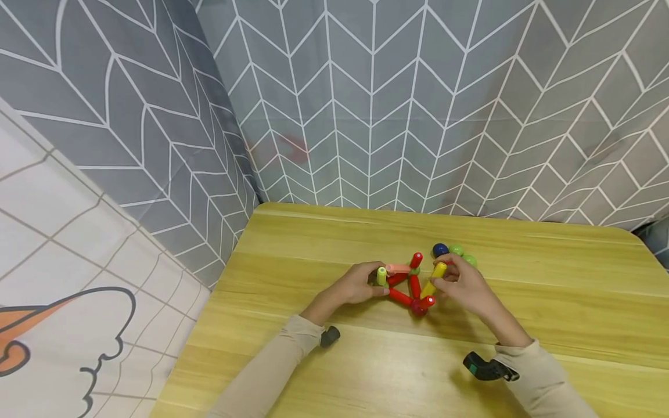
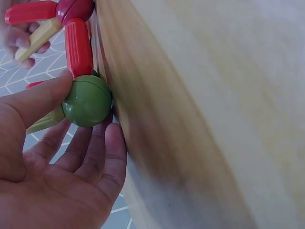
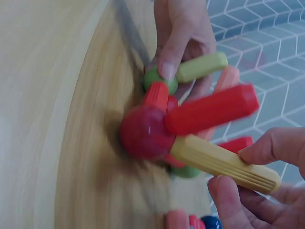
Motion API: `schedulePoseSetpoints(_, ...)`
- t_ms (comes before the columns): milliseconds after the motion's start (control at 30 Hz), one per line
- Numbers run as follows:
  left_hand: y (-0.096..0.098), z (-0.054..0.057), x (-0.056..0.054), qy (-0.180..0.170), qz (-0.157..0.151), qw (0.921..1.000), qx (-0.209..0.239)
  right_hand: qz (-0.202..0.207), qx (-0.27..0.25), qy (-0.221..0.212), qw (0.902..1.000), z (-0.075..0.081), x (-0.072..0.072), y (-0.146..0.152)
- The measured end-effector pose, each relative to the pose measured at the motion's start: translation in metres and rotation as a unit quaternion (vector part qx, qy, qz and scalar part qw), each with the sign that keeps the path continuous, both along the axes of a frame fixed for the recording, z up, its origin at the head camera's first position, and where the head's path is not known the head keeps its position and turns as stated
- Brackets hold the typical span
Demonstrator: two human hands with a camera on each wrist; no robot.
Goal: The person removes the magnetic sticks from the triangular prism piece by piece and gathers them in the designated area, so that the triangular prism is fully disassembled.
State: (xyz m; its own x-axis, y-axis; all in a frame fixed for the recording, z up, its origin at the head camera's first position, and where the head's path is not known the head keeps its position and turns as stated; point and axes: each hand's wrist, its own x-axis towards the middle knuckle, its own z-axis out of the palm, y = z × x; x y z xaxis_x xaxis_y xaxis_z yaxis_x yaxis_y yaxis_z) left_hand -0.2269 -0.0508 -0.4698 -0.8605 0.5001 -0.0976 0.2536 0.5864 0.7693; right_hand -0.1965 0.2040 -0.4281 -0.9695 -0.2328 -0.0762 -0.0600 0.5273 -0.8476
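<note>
A triangular frame of red rods joined by balls rests on the table, with a few rods standing up from its corners. My left hand holds the green ball at the left corner, thumb on top and fingers round the far side. A light green rod rises from that ball. My right hand pinches a yellow rod between thumb and fingers. The rod's other end meets the dark red ball at the near corner, beside an upright red rod. A pink rod slants along the back.
Behind my right hand lie a dark blue ball and green balls, partly covered by the hand. The wooden table ends at a grey patterned curtain. A black device sits at my right wrist.
</note>
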Motion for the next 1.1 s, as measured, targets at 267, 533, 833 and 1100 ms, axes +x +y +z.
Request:
schedulePoseSetpoints(267, 0.001, 0.002, 0.000, -0.002, 0.004, 1.0000, -0.005, 0.008, 0.028, 0.005, 0.9996, -0.004, 0.005, 0.023)
schedulePoseSetpoints(533, 0.001, 0.001, -0.001, -0.001, 0.004, 1.0000, -0.007, 0.062, 0.102, 0.033, 0.9924, -0.014, 0.007, 0.033)
schedulePoseSetpoints(833, 0.001, 0.000, 0.000, -0.013, 0.004, 0.9999, 0.006, 0.081, 0.081, 0.073, 0.9907, -0.037, 0.018, 0.036)
schedulePoseSetpoints(1100, 0.000, 0.001, 0.001, -0.013, 0.004, 0.9999, 0.009, 0.064, 0.050, 0.079, 0.9935, -0.045, 0.021, 0.035)
